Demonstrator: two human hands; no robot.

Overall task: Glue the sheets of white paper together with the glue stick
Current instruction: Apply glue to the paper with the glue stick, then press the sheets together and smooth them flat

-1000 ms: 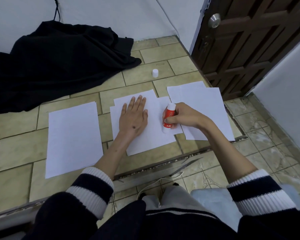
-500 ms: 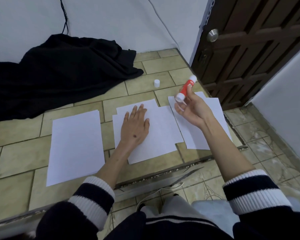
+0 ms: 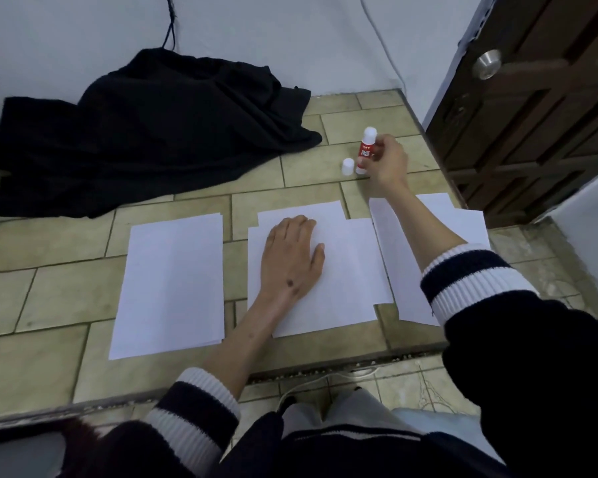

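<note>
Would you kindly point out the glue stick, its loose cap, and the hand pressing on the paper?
glue stick [image 3: 366, 152]: head view, on its red label.
cap [image 3: 348, 167]: head view, on its white side.
left hand [image 3: 292, 257]: head view, on its back.

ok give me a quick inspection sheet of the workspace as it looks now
surface: tiled floor, beige, with a raised edge nearest the person
job's things: left paper stack; middle sheets, overlapped and offset; right sheets; glue stick upright; white cap beside it
clutter: black cloth heaped by the wall
hands: left hand flat on the middle sheets; right hand gripping the glue stick
cables: black cable and a pale one on the wall; white cord by the feet
surroundings: white wall, brown door
</note>
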